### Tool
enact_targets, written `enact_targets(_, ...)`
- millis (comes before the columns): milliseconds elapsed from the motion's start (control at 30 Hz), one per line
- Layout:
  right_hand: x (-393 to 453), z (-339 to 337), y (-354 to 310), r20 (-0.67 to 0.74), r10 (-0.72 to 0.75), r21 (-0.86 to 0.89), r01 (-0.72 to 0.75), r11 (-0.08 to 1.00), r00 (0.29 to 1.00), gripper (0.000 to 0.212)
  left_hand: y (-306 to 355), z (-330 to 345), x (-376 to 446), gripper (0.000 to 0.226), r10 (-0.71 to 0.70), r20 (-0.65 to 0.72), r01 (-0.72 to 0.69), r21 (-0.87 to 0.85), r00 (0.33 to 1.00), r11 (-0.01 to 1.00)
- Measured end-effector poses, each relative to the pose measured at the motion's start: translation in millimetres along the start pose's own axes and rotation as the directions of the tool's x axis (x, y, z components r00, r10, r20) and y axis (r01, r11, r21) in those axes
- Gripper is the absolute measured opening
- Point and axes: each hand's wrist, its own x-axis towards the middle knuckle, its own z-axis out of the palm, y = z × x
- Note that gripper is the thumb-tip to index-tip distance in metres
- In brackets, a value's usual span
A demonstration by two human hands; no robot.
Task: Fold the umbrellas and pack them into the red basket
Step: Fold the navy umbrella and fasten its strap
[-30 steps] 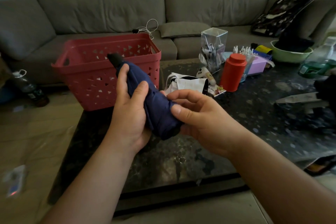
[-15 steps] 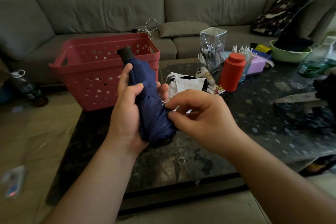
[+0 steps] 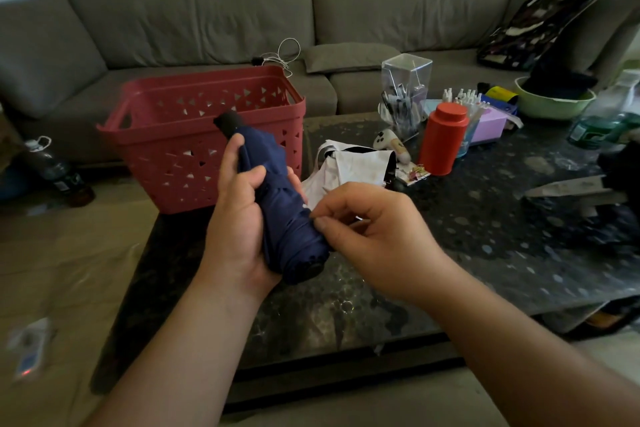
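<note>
Above the near edge of the dark table (image 3: 485,253), the left hand (image 3: 239,218) grasps a folded navy umbrella (image 3: 284,211) around its middle, thumb curled over the front of the fabric and the fingertips just showing on the far side. The umbrella is tilted, its black handle (image 3: 229,121) pointing up and away toward the basket, its rounded cap end low and near the wrist. Held in the air, it touches nothing but the two hands.

At the umbrella's lower right side, the right hand (image 3: 374,236) pinches something small against the fabric between thumb and forefinger (whether a strap or a fold of cloth cannot be told); its other fingers are loosely curled behind.

Behind the left hand stands the red basket (image 3: 166,135), upright on the table's far left corner, its pierced walls facing the camera. Its inside is mostly hidden from here.

Just right of the basket lies a white umbrella (image 3: 353,166), crumpled on the tabletop. Farther right stand a red canister (image 3: 441,139), a clear pen holder (image 3: 405,90) and a green bowl (image 3: 550,104). A grey sofa (image 3: 207,24) runs along the back.
</note>
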Motion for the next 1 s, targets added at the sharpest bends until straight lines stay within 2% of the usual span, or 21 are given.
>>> enact_targets(100,4.3,-9.5,-3.6,-0.032,-0.036,0.005,0.036,0.999,0.999,0.021,2.4,3.4,-1.0,0.053,0.081,0.044,-0.086,0.127,0.996,0.988)
enact_targets(200,8.7,-12.9,-2.0,-0.103,-0.114,-0.113,0.102,0.988,0.988,0.016,1.9,8.1,-2.3,0.06,0.118,0.08,-0.132,0.188,0.99,0.973)
enact_targets(300,9.7,-13.9,1.8,-0.002,-0.274,-0.315,0.259,0.913,0.962,0.013,-0.7,11.1,-5.3,0.065,0.102,0.078,-0.117,0.21,0.992,0.971)
enact_targets(367,9.6,-17.9,3.2,0.062,-0.345,-0.352,0.344,0.87,0.936,0.014,-1.5,10.5,-5.9,0.065,0.094,0.06,-0.105,0.237,0.994,0.966)
enact_targets(467,9.1,-19.7,3.2,0.085,-0.386,-0.379,0.388,0.84,0.918,0.014,-0.4,7.0,-5.1,0.061,0.07,0.063,-0.083,0.232,0.996,0.969)
enact_targets(667,8.3,-10.9,6.0,0.077,-0.354,-0.446,0.35,0.824,0.932,0.015,-2.8,9.0,-8.1,0.052,0.027,0.051,-0.036,0.186,0.998,0.982)
enact_targets(833,9.2,-10.2,2.4,0.116,-0.341,-0.426,0.357,0.831,0.933,0.011,-0.2,9.0,-5.4,0.046,0.07,-0.033,-0.064,0.153,0.997,0.986)
enact_targets(1000,10.1,-6.4,7.6,0.096,-0.3,-0.391,0.313,0.866,0.949,0.009,1.6,6.5,-5.4,0.043,0.076,-0.078,-0.061,0.178,0.994,0.982)
